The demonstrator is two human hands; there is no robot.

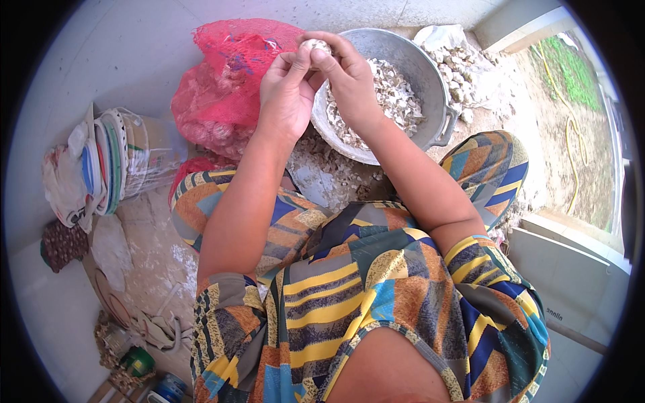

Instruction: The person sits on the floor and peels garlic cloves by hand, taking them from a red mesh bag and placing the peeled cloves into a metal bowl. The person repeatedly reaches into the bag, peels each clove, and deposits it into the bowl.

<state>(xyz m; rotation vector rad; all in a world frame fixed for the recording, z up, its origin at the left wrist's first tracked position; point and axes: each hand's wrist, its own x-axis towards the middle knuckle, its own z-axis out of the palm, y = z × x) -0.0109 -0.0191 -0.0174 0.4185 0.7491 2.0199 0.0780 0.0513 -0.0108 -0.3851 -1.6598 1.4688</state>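
Between my two hands is one garlic bulb (pixel 317 47), whitish with darker patches, held up over the gap between a red mesh sack and a metal basin. My left hand (pixel 292 83) grips it from the left with thumb and fingers. My right hand (pixel 347 75) pinches it from the right, thumb on its face. The red mesh sack (pixel 211 101), with bulbs showing through it, leans by the wall at the left. At the right the grey metal basin (pixel 433 75) holds many pale garlic pieces or skins (pixel 398 95); my right hand hides part of them.
A pile of garlic bulbs (pixel 456 80) lies on a white sheet right of the basin. Stacked buckets and lids (pixel 136 156) stand at the left. Skin scraps (pixel 327 166) litter the floor before my crossed legs. A yellow hose (pixel 574 131) lies outside at the right.
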